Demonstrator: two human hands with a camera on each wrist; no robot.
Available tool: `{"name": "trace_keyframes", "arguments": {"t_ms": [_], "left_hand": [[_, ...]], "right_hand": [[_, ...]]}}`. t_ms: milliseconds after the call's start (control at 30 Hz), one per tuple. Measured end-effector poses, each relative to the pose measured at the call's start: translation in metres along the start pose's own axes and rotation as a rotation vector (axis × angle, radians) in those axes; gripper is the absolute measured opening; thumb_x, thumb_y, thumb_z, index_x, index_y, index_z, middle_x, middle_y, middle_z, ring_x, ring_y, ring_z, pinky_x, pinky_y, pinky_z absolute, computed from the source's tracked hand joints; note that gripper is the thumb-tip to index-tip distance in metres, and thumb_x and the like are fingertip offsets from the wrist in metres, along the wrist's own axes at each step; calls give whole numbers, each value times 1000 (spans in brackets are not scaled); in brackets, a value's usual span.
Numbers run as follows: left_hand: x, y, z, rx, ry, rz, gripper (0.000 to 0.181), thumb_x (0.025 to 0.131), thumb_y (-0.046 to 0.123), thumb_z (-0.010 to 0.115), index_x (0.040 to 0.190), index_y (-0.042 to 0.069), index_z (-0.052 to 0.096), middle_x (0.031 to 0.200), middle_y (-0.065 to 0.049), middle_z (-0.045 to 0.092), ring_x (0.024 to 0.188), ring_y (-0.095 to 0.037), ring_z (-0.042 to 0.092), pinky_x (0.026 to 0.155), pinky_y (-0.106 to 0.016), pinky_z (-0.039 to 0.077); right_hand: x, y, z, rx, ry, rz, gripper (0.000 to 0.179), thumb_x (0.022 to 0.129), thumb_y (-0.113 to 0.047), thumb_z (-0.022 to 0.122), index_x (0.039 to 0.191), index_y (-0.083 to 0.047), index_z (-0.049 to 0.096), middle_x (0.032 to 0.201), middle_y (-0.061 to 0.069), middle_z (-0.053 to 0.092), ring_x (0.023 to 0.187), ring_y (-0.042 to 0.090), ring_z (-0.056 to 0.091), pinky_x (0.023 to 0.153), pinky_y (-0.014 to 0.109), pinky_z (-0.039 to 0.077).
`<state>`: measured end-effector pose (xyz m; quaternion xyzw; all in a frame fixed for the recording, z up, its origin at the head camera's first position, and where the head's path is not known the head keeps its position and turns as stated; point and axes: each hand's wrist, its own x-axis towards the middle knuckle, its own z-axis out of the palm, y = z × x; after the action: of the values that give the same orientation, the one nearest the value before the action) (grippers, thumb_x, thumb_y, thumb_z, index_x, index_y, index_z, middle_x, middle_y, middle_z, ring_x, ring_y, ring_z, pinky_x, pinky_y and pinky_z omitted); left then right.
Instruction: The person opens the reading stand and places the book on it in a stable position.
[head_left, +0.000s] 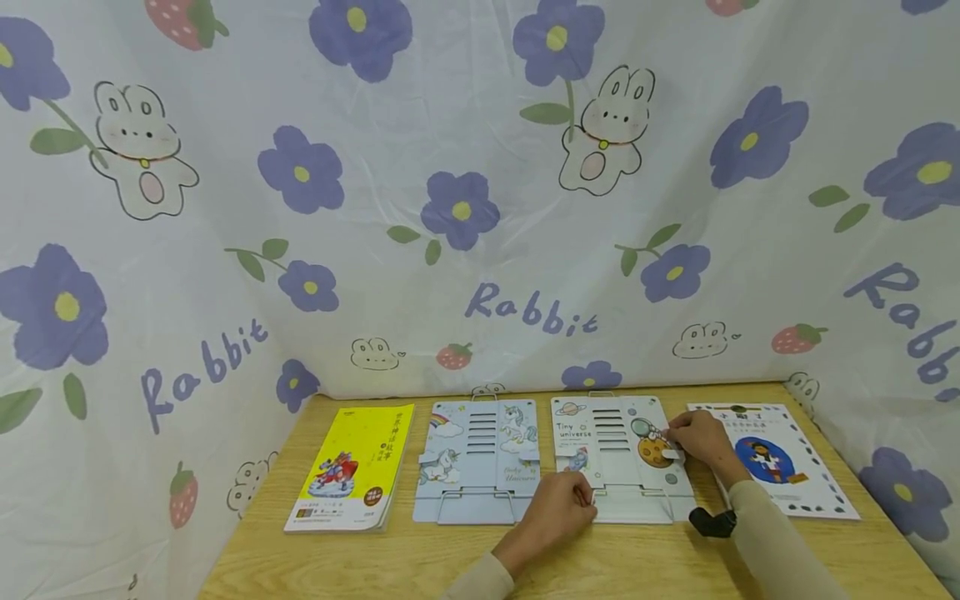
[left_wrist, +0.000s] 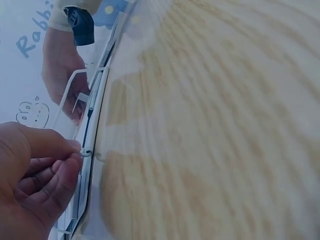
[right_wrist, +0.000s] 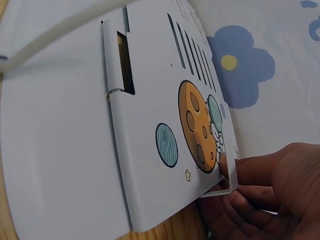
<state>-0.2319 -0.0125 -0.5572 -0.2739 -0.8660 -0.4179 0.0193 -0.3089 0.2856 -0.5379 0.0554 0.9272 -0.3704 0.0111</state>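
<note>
A white metal book stand (head_left: 611,475) printed "Tiny universe", with slots, an astronaut and an orange planet, lies tilted slightly on the table. My left hand (head_left: 558,510) is at its lower left corner; in the left wrist view, thumb and forefinger pinch the end of a bent white wire arm (left_wrist: 70,90) by the stand's edge. At the right side, my right hand (head_left: 705,442) grips the back panel's edge beside a small side clip (head_left: 672,455). In the right wrist view the thumb of this hand (right_wrist: 280,195) lies at the front and other fingers behind.
A similar unicorn-printed book stand (head_left: 480,458) lies to the left, and beyond it a yellow book (head_left: 356,454). On the right, partly behind my right arm, is a white book (head_left: 813,475) with a blue circle. A patterned cloth (head_left: 465,275) hangs behind the wooden table (head_left: 300,567).
</note>
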Motion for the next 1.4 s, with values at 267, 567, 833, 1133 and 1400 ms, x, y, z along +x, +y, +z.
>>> {"name": "trace_keyframes", "arguments": {"t_ms": [267, 567, 833, 1133, 1400], "left_hand": [[-2, 3, -3, 21, -64, 11, 20, 85, -2, 80, 76, 12, 68, 68, 11, 62, 61, 9, 49, 57, -10, 46], [-10, 5, -5, 182, -41, 172, 23, 84, -1, 80, 74, 15, 67, 74, 10, 65, 66, 11, 47, 61, -4, 41], [-13, 2, -2, 256, 13, 297, 28, 79, -4, 79, 71, 18, 64, 72, 12, 60, 65, 11, 42, 60, -2, 35], [-15, 5, -3, 262, 4, 302, 28, 79, -4, 76, 72, 19, 62, 73, 12, 56, 64, 10, 39, 59, -2, 32], [-15, 6, -9, 282, -114, 229, 22, 91, 2, 75, 84, 19, 63, 82, 13, 58, 72, 8, 45, 66, -5, 40]], "right_hand": [[1, -2, -1, -12, -9, 24, 33, 99, -13, 71, 114, 16, 70, 91, 19, 73, 80, 24, 64, 68, 33, 51], [1, 1, 1, -6, -26, 34, 33, 98, -13, 69, 115, 16, 70, 94, 21, 73, 80, 25, 64, 67, 32, 51], [0, 2, 0, -13, -9, 7, 33, 98, -14, 70, 114, 15, 71, 95, 22, 73, 80, 25, 64, 67, 35, 52], [0, 1, 1, -10, 1, -14, 32, 99, -13, 71, 112, 16, 71, 88, 18, 73, 76, 22, 65, 66, 33, 51], [-2, 0, 0, -7, -6, -28, 32, 98, -14, 72, 111, 16, 71, 88, 20, 73, 76, 24, 65, 66, 35, 52]]}}
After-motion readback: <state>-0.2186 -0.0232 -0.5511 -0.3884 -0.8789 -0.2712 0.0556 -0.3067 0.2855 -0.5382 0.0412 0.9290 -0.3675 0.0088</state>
